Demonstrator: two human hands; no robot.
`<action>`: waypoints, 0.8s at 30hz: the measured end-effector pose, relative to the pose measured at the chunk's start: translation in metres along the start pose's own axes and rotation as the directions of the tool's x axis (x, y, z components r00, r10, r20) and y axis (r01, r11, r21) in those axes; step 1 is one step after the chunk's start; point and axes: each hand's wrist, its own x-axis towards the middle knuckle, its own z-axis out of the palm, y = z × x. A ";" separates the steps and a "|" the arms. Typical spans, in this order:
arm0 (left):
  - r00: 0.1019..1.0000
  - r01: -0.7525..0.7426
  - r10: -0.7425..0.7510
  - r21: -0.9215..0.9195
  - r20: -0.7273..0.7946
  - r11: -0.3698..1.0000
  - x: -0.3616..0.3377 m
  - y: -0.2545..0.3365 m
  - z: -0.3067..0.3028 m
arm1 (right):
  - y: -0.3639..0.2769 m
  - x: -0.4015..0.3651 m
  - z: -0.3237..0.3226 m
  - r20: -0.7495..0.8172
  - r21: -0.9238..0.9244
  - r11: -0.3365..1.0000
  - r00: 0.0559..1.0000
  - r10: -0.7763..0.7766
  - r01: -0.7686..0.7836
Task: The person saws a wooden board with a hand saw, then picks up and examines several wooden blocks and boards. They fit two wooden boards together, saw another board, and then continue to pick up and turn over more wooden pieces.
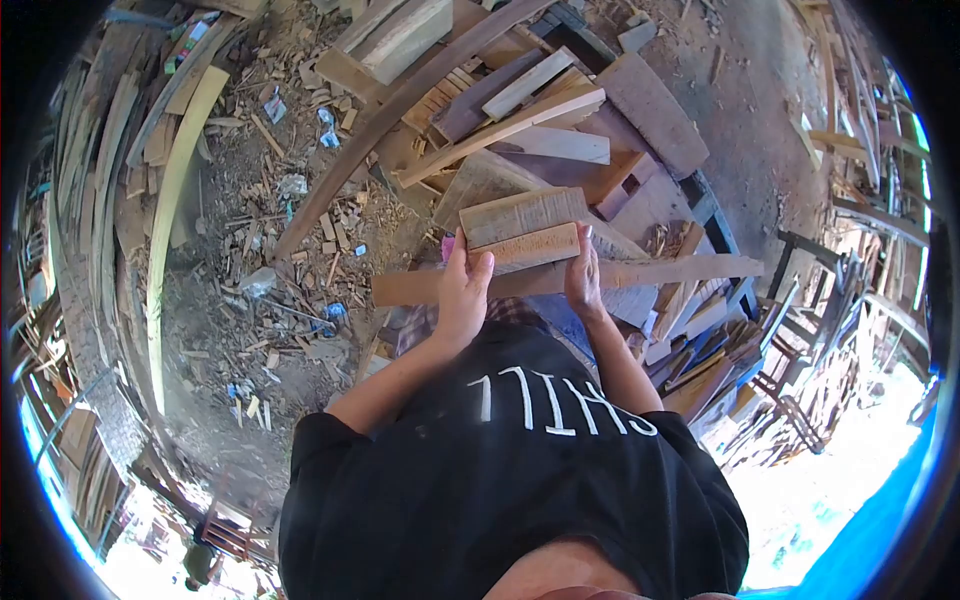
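Two short, thick wooden blocks are held together in front of my body. The greyish farther block (522,212) lies against the lighter nearer block (526,250). My left hand (466,292) grips their left end, thumb on the nearer block and the other fingers mostly hidden. At the right end, my right hand (583,272) presses against the wood with its fingers fairly straight. Just below the blocks a long wooden board (680,270) runs crosswise. Beyond them lies a pile of cut wood, including a narrow light batten (510,132).
A long curved plank (345,185) slants along the pile's left side. Wood scraps and litter cover the ground (300,220) to the left. A pale yellow strip (178,210) and stacked boards (95,190) stand farther left. More wood offcuts (715,365) lie at the right.
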 end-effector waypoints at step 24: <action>0.997 0.059 -0.035 -0.437 0.064 0.898 0.011 -0.026 0.005 | 0.038 -0.008 -0.013 0.008 -0.331 0.938 0.994 -0.108 0.104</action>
